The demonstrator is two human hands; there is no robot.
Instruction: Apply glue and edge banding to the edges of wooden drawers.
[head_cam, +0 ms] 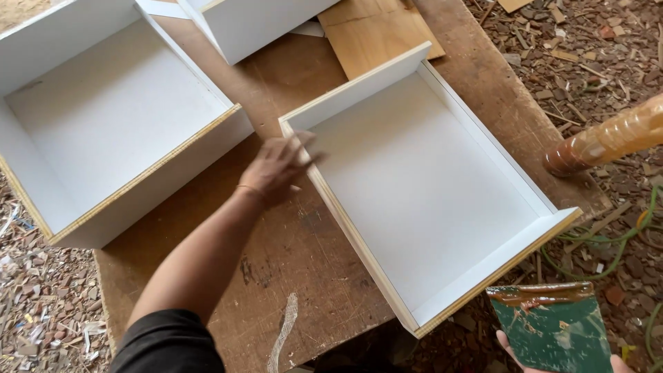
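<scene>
A white open drawer box (483, 273) with raw plywood edges lies on a brown wooden workbench (297, 255). My left hand (276, 169) rests on the drawer's left side wall near its far corner, fingers spread and blurred. At the lower right, my right hand (514, 349) grips a green tin (552, 324) with a brown-smeared rim; only the fingertips of that hand show.
A second, larger white drawer box (148, 190) sits at the left, and a third (255, 27) at the top. A plywood sheet (373, 31) lies behind. A brown plastic-wrapped post (608, 141) is at the right. Wood chips and green hose (621, 242) cover the ground.
</scene>
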